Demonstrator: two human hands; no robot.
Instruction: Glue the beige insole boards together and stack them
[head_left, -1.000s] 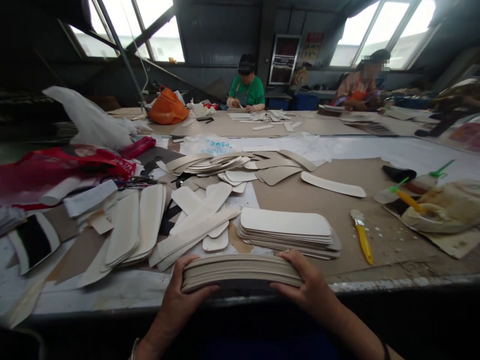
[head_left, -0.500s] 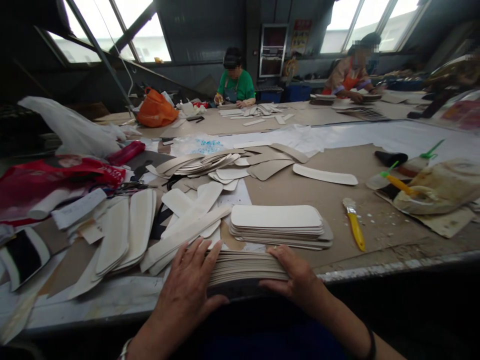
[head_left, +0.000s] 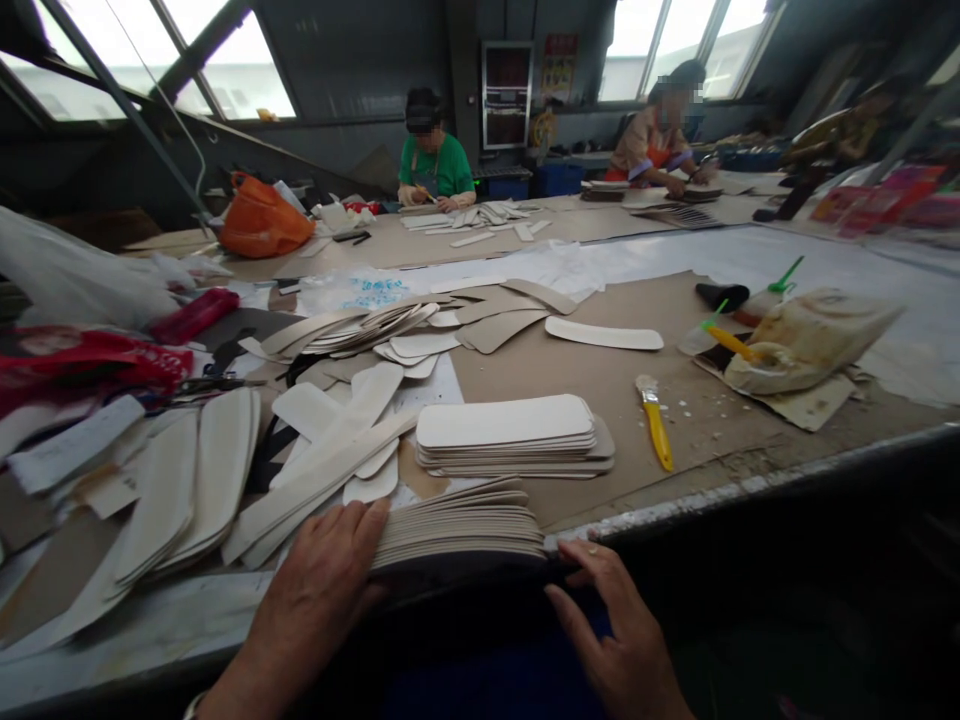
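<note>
A fanned stack of long grey-beige board strips lies at the near table edge. My left hand is closed around its left end, with the fingers over the far side and the thumb low in front, partly in shadow. Just off the right end, my right hand holds nothing; its thumb and fingers are apart. Behind this stack sits a neater pile of rounded strips, with a white one on top. More loose white strips lie crossed to the left.
A yellow-handled brush lies on the board at right, near a stained container and glue bottles. Scattered strips spread behind. An orange bag stands further back. Two co-workers work across the table; another figure shows dimly at right.
My right hand has come off the stack's right end and moved down and right, fingers apart. My left hand stays at the left end. The view has turned slightly right.
</note>
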